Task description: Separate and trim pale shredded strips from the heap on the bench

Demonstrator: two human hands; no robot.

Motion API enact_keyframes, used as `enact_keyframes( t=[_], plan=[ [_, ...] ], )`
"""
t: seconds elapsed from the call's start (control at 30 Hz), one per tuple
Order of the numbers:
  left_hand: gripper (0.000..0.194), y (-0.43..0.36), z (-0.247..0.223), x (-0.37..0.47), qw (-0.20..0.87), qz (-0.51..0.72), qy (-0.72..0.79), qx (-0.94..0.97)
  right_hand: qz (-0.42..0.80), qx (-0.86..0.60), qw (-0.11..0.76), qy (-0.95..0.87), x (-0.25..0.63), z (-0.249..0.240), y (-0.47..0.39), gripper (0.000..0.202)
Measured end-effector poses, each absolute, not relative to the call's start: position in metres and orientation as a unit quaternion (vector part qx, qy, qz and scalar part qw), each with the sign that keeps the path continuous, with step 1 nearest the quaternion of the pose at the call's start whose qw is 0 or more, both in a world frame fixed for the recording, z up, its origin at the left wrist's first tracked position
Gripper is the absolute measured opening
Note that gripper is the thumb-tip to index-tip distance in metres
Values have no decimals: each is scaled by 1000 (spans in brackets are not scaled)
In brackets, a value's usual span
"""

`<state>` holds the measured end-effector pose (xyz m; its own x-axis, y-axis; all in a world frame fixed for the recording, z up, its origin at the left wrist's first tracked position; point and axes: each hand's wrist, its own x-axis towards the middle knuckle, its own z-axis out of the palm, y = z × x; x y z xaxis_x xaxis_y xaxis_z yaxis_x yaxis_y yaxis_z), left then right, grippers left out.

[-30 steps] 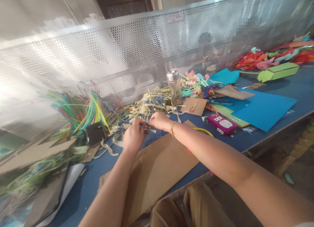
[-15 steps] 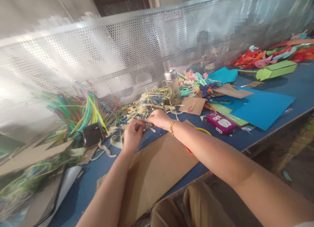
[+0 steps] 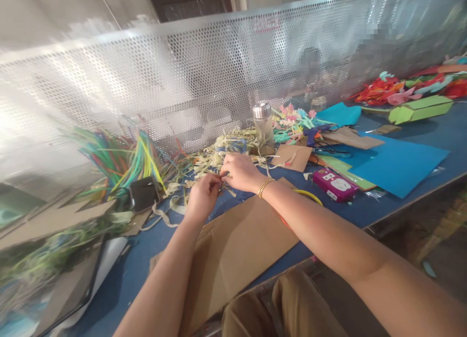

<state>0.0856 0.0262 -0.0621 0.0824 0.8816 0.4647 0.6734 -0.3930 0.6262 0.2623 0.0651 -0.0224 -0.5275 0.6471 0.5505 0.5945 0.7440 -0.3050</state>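
Observation:
My left hand (image 3: 203, 195) and my right hand (image 3: 241, 172) meet fingertip to fingertip above the blue table, past the far edge of a flat cardboard sheet (image 3: 244, 235). Both are closed in a pinch. Whatever sits between the fingertips is small, dark and mostly hidden, so I cannot name it. A gold bracelet (image 3: 264, 186) circles my right wrist. Just beyond the hands lies a heap of pale dried strips (image 3: 215, 157), with loose strips (image 3: 166, 215) trailing to the left of my left hand.
A glass bottle (image 3: 263, 130) stands behind the hands. A purple power strip (image 3: 334, 184), blue paper (image 3: 404, 157) and green paper box (image 3: 419, 108) lie right. Colourful thin stems (image 3: 124, 157) and a black box (image 3: 144, 193) are left. A perforated metal panel (image 3: 175, 74) borders the table.
My view has shifted slightly, moving the scene a little to the right. The right hand's fingers have curled over more towards the left fingertips. Both hands remain pinched together.

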Motion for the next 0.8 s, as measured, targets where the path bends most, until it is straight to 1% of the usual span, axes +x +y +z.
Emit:
enact_keyframes(
  t=[0.07, 0.17, 0.27, 0.4, 0.5, 0.6, 0.7, 0.8],
  plan=[
    [10, 25, -61, 86, 121, 403, 543, 727, 23, -342, 316, -885, 261, -22, 63, 9],
    [10, 25, -60, 86, 106, 395, 550, 728, 6, -328, 307, -893, 258, -24, 62, 12],
    [11, 26, -60, 84, 85, 390, 551, 733, 6, -331, 324, -886, 256, -26, 64, 13],
    [10, 28, -61, 81, 80, 399, 546, 732, 32, -350, 357, -865, 260, -28, 70, 8],
    [9, 29, -62, 80, 78, 407, 545, 729, 50, -355, 370, -857, 265, -29, 73, 14],
    [9, 29, -61, 80, 80, 405, 543, 731, 58, -331, 364, -869, 266, -29, 73, 21],
    [11, 27, -60, 81, 76, 399, 542, 735, 60, -314, 353, -879, 264, -29, 72, 14],
    [10, 27, -59, 82, 86, 410, 537, 733, 50, -312, 360, -878, 262, -28, 71, 6]
  ],
)
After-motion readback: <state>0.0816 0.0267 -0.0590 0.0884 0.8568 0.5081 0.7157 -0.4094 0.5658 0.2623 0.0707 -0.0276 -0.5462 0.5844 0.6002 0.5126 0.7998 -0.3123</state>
